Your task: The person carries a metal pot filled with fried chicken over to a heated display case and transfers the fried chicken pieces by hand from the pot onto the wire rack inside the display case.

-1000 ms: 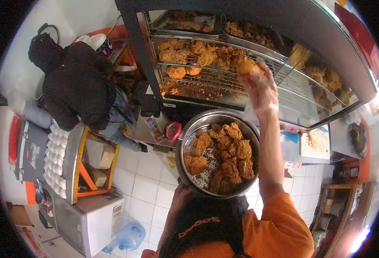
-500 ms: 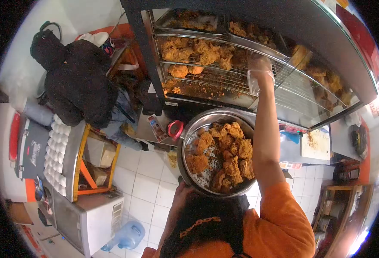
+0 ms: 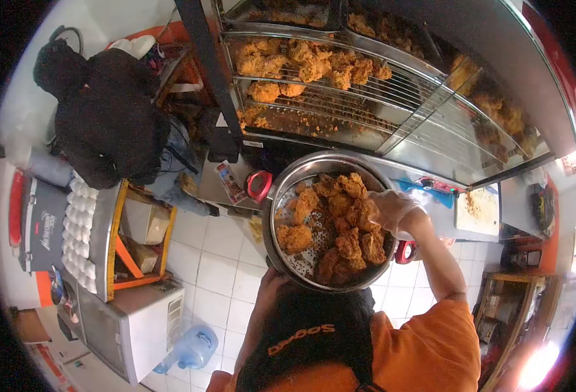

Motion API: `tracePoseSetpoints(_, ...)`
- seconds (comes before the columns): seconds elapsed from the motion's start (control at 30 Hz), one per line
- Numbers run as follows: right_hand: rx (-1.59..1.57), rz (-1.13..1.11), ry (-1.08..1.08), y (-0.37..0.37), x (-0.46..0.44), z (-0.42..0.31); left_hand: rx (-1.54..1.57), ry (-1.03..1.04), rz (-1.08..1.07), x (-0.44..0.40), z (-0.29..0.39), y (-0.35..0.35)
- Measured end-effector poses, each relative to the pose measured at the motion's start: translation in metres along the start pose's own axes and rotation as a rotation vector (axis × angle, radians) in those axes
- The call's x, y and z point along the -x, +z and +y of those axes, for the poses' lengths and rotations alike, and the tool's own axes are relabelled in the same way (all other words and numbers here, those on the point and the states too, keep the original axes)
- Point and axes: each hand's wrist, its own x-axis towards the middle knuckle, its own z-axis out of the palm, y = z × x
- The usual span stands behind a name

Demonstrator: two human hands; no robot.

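A round steel pot with a perforated insert holds several pieces of fried chicken. My right hand, in a clear plastic glove, reaches over the pot's right side, its fingers closed around a fried chicken piece among the others. At the near left edge of the pot my left hand grips it from the side; its fingertips are hidden by the pot. Beyond stands a glass display cabinet with wire racks, where more fried chicken lies on the upper rack.
A person in black bends over at the left. Beside them, white eggs line a metal-topped stand. A blue water jug lies on the tiled floor. At the right are a white board with crumbs and a wooden shelf.
My right hand has come out of the cabinet and down to the chicken in the pot. Another chicken piece now shows at the right on the upper rack.
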Motion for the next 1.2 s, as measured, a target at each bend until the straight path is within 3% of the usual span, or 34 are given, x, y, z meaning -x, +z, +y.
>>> tracePoseSetpoints(0.13, 0.22, -0.016, 0.046, 0.05, -0.006, -0.012, -0.023, 0.015, 0.009, 0.007, 0.015, 0.016)
tracePoseSetpoints(0.23, -0.262, 0.039, 0.455, 0.033, -0.019, -0.031, -0.013, 0.001, 0.011, 0.001, 0.002, -0.001)
tracePoseSetpoints(0.3, -0.487, 0.183, 0.587, 0.034, -0.017, -0.024, 0.006, -0.005, 0.0, -0.002, -0.006, -0.011)
tracePoseSetpoints(0.33, -0.473, 0.398, 0.5, 0.037, -0.013, -0.023, 0.03, -0.004, -0.012, -0.001, -0.006, -0.01)
tracePoseSetpoints(0.47, -0.546, 0.496, 0.351, 0.019, -0.006, -0.023, -0.171, 0.11, -0.005, 0.006, 0.006, 0.0)
tracePoseSetpoints(0.57, -0.595, 0.544, 0.219, -0.005, -0.019, -0.024, -0.121, 0.009, 0.054, 0.007, -0.001, -0.005)
tracePoseSetpoints(0.67, -1.362, 0.683, -0.187, -0.015, -0.071, -0.006, -0.005, 0.086, -0.013, 0.003, -0.011, -0.008)
tracePoseSetpoints(0.73, -1.532, 0.732, -0.137, -0.037, -0.123, 0.008, 0.046, 0.041, -0.008, -0.009, -0.041, -0.029)
tracePoseSetpoints(0.77, -1.514, 0.817, -0.105, -0.056, -0.142, -0.005, 0.068, 0.025, -0.01, -0.014, -0.05, -0.036)
tracePoseSetpoints(0.87, -1.128, 0.844, -0.199, -0.07, -0.265, 0.05, -0.018, 0.1, 0.02, -0.005, -0.03, -0.018)
tracePoseSetpoints(0.9, -0.993, 0.716, -0.258, -0.078, -0.277, 0.057, -0.028, 0.088, 0.03, -0.006, -0.029, -0.017)
tracePoseSetpoints(0.97, -0.454, 0.608, -0.037, -0.101, -0.276, 0.04, -0.05, 0.046, 0.054, -0.005, -0.026, -0.016)
tracePoseSetpoints(1.03, -0.186, 0.575, 0.032, -0.115, -0.262, 0.03, 0.01, 0.067, 0.024, 0.0, -0.017, -0.008)
tracePoseSetpoints(1.1, -0.178, 0.646, -0.043, -0.112, -0.246, 0.033, 0.034, 0.055, 0.029, 0.002, -0.015, -0.005)
tracePoseSetpoints(1.2, -0.168, 0.843, 0.029, -0.092, -0.188, 0.017, 0.019, 0.027, 0.056, 0.0, -0.015, -0.005)
